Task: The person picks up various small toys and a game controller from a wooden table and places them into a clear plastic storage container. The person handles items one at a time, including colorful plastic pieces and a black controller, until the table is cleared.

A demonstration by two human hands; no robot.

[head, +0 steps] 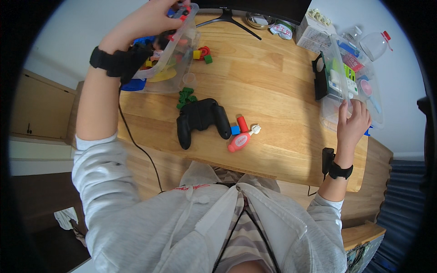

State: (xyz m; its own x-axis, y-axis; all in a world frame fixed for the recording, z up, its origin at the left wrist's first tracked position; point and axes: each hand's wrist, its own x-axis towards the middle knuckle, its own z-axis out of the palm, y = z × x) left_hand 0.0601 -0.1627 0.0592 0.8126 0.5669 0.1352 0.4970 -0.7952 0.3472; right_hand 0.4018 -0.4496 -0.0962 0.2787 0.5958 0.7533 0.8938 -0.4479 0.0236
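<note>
My left hand [155,20] reaches over the clear plastic bin [186,73] of mixed toys at the upper left. Its fingertips are by a red and black piece [184,13] near the rim; whether they grip it is hard to see. On the right, my right hand [355,117] holds the near rim of another clear plastic box [329,112]. Inside that box are a white calculator-like device [351,86], a pink and blue handheld item [366,88] and several packages. A black wrist strap with a small module is on each arm.
Between the bins lie a black game controller grip [201,116], green pieces [186,97], a blue cube [235,130], a red cylinder [242,124] and a pink-handled toy [240,141]. Yellow, red and green blocks [204,54] sit beside the left bin. A monitor stand [227,19] is behind.
</note>
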